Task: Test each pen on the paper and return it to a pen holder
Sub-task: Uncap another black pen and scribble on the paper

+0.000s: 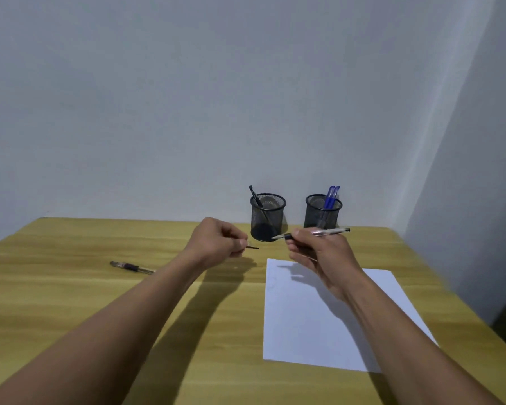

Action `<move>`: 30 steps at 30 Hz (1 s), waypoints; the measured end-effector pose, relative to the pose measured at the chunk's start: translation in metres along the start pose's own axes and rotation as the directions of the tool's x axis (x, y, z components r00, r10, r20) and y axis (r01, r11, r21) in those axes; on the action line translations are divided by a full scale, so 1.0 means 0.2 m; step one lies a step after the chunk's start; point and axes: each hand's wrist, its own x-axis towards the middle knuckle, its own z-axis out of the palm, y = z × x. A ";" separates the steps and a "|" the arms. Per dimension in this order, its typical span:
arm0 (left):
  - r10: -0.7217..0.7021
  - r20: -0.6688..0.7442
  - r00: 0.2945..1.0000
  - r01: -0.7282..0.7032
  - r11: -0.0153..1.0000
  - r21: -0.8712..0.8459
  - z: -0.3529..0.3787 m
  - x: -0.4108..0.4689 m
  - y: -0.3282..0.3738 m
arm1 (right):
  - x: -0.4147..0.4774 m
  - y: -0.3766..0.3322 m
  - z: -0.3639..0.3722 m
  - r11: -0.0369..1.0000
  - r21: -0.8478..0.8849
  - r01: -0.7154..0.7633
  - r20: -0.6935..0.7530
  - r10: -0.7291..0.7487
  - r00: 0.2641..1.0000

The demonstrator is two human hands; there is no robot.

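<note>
Pen (326,231) gripped bare-tipped in the right hand (319,254), cap (253,247) pinched in the left hand (216,241), and a slack pinch could send that cap rolling away.

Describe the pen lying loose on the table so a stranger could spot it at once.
Start from the wooden table and look to its left side, away from the white paper and the two black mesh pen holders at the back. There a clear pen with a dark band lies flat on the wood. It alone lies loose: the other pens stand in holders or are held.
</note>
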 end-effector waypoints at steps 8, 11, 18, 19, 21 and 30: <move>0.100 -0.115 0.988 -0.037 0.889 0.456 0.20 0.19 -0.20 | 0.02 0.17 -0.05 0.995 -0.074 -0.065 -0.093 0.058 0.994; 0.082 -0.167 0.983 0.016 0.857 0.515 0.25 0.22 -0.24 | 0.02 0.17 -0.06 0.994 -0.084 -0.066 -0.086 0.059 0.995; 0.175 -0.167 0.970 -0.038 0.792 0.609 0.25 0.19 -0.22 | 0.00 0.14 -0.03 0.990 -0.129 -0.057 -0.074 0.047 0.996; 0.188 -0.166 0.968 -0.047 0.785 0.617 0.24 0.17 -0.21 | 0.00 0.14 -0.02 0.990 -0.133 -0.050 -0.074 0.040 0.996; 0.243 -0.142 0.960 -0.095 0.755 0.649 0.21 0.11 -0.20 | -0.02 0.14 -0.02 0.987 -0.157 -0.023 -0.078 0.011 0.997; 0.245 0.259 0.934 -0.354 0.562 0.747 0.21 -0.29 -0.22 | -0.10 0.25 -0.01 0.954 -0.296 0.041 -0.082 -0.068 0.994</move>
